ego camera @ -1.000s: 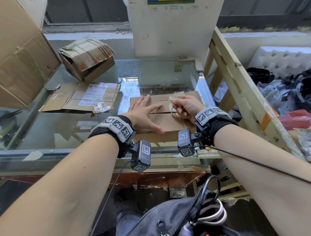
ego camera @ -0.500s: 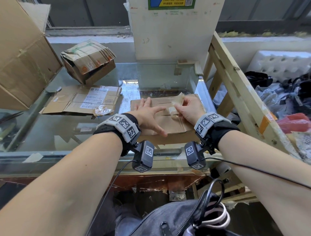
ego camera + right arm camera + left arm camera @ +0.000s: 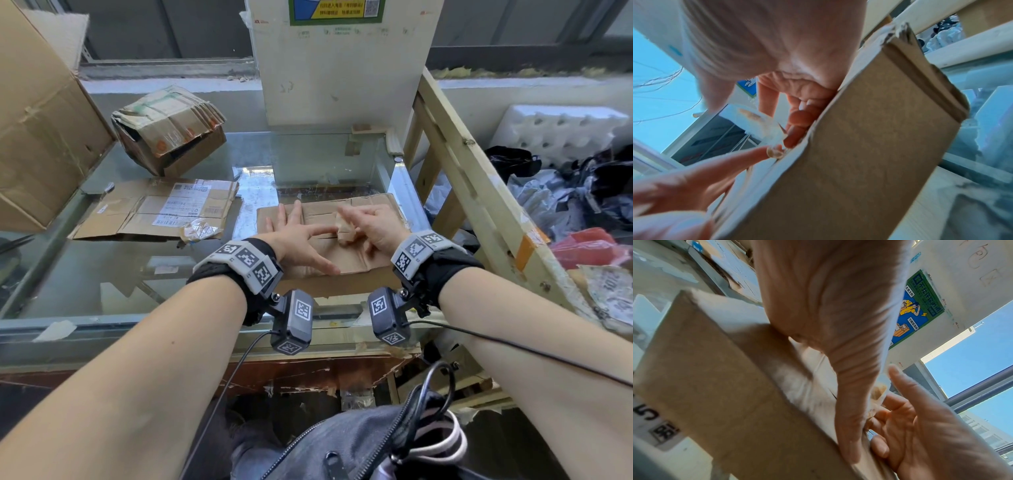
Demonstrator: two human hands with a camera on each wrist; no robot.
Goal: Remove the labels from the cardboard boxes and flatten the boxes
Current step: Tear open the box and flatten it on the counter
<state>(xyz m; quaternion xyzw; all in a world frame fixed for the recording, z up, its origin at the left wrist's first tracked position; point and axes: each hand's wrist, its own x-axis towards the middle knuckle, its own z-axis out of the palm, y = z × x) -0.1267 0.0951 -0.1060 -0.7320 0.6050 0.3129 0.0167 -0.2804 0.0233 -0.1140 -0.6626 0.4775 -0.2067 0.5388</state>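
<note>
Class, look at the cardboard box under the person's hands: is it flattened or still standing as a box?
Flattened. The cardboard box lies flat on the glass table, the left hand spread on it.

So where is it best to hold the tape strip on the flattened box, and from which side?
Probably pinch the tape strip at its lifted loose end, coming from the right. That end stands off the flattened box; the left hand presses flat beside it.

Sunlit glass tabletop (image 3: 301, 161), white pillar (image 3: 342, 68), wooden frame (image 3: 455, 144) alongside
</note>
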